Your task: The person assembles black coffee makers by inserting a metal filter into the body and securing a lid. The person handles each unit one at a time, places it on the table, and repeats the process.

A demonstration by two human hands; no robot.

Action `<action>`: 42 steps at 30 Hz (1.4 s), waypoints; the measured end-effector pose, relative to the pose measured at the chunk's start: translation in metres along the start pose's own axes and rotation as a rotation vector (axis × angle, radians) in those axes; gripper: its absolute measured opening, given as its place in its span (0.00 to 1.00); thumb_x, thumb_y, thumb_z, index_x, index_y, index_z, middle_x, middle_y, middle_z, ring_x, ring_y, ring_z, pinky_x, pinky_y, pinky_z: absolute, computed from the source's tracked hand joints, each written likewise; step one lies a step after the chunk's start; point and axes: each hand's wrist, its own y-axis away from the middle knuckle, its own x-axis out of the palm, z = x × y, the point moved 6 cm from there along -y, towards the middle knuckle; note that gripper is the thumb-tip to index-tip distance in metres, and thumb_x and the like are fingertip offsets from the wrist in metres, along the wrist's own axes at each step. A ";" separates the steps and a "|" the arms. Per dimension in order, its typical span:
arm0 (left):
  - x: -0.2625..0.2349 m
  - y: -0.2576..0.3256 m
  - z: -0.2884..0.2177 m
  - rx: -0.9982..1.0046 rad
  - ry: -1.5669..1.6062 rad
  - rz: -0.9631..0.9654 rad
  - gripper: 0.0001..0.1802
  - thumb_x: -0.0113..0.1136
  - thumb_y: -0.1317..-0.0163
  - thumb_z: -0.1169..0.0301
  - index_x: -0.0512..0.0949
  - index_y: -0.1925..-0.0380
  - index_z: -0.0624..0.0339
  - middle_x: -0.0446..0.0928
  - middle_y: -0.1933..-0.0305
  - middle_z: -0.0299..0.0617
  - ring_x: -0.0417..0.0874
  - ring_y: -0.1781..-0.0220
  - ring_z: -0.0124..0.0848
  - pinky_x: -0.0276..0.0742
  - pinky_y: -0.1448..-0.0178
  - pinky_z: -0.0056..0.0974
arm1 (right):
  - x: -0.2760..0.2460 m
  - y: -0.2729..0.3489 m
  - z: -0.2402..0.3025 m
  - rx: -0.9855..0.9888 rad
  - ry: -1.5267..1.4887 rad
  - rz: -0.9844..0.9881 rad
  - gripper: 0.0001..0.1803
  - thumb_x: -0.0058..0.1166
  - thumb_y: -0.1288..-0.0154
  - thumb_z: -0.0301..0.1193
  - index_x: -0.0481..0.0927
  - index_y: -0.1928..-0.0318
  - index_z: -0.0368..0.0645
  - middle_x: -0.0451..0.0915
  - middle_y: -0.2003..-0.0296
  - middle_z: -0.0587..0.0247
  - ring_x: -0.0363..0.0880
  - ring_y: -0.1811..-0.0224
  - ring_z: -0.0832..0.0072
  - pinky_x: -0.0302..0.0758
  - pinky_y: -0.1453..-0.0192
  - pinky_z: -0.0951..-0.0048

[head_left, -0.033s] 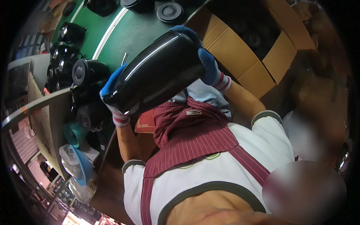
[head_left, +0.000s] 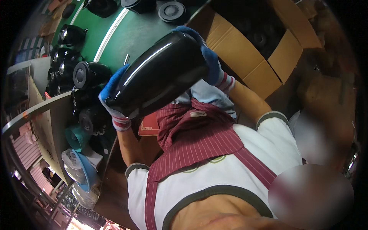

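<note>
In front of my chest, tilted with its right end higher, is a large glossy black rounded vessel (head_left: 161, 74). My left hand (head_left: 111, 94), in a blue knit glove with a white and red cuff, is closed on its lower left end. Around the upper right end curls my right hand (head_left: 211, 63), gloved alike. Both sets of fingers are partly hidden behind the vessel. A short shiny metal rod (head_left: 127, 59) sticks up beyond my left fingers; what it belongs to is unclear. Other black pots (head_left: 90, 74) with round ribbed caps stand left of my left hand.
Beyond the vessel runs a green work surface (head_left: 142, 34) with a white stripe and more black pots (head_left: 172, 12). An opened cardboard box (head_left: 245, 57) with dark round items inside stands to the right. At left are a metal rail (head_left: 36, 109) and a blue basin (head_left: 87, 168).
My right hand's fingers have shifted slightly, closing against the vessel's right end. My left hand has moved a touch leftward. The vessel stays almost in place.
</note>
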 end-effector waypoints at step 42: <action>0.039 0.047 0.041 -0.430 1.393 -0.113 0.45 0.49 0.25 0.42 0.54 0.20 0.60 0.62 0.20 0.51 0.64 0.20 0.46 0.61 0.20 0.52 | 0.060 -0.041 0.095 -0.668 0.869 0.393 0.50 0.59 0.38 0.66 0.74 0.30 0.38 0.70 0.30 0.37 0.68 0.28 0.39 0.61 0.24 0.46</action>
